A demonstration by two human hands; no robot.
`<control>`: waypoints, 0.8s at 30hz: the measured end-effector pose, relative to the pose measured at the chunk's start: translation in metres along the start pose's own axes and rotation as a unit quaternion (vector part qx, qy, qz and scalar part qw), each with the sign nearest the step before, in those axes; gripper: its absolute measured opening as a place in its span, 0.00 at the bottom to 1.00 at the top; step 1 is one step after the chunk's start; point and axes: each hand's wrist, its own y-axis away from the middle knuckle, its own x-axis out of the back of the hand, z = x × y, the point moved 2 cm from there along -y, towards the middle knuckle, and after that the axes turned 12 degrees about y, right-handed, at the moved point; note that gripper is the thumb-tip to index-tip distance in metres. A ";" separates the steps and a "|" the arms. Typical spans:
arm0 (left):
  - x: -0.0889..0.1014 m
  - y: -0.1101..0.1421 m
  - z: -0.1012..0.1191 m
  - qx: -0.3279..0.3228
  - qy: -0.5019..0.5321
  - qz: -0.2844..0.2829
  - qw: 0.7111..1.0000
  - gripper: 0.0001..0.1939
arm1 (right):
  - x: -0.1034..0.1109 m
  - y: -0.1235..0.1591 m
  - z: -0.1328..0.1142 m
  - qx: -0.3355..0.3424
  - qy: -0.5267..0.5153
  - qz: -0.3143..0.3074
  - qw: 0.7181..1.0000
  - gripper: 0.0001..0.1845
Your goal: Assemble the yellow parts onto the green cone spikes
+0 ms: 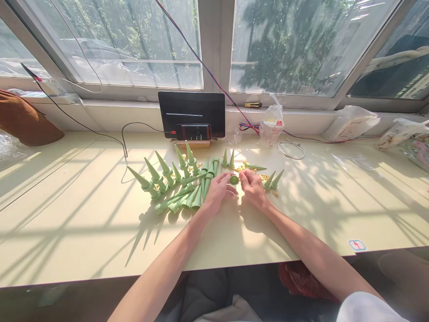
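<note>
My left hand is closed round a green plastic spike, whose round open end faces me. Close beside that end, my right hand pinches with thumb and fingertips; whatever is between them is too small to make out. Several green spikes stand point-up to the left, and more of them lie in a pile against my left hand. Small yellow pieces are scattered behind my right hand. Two more upright spikes stand just right of it.
A dark tablet leans at the back, with a phone on a small stand before it. A black cable crosses the table. Plastic bags, a coiled wire and a screwdriver lie near the window.
</note>
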 end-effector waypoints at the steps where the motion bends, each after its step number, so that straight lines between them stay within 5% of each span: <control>1: 0.000 0.000 0.000 -0.003 -0.004 0.003 1.000 0.15 | 0.000 0.000 0.000 0.001 0.001 -0.003 1.000 0.19; 24: 0.006 -0.002 -0.002 -0.078 -0.082 -0.044 0.993 0.19 | -0.001 -0.002 0.001 -0.038 0.038 -0.013 0.998 0.18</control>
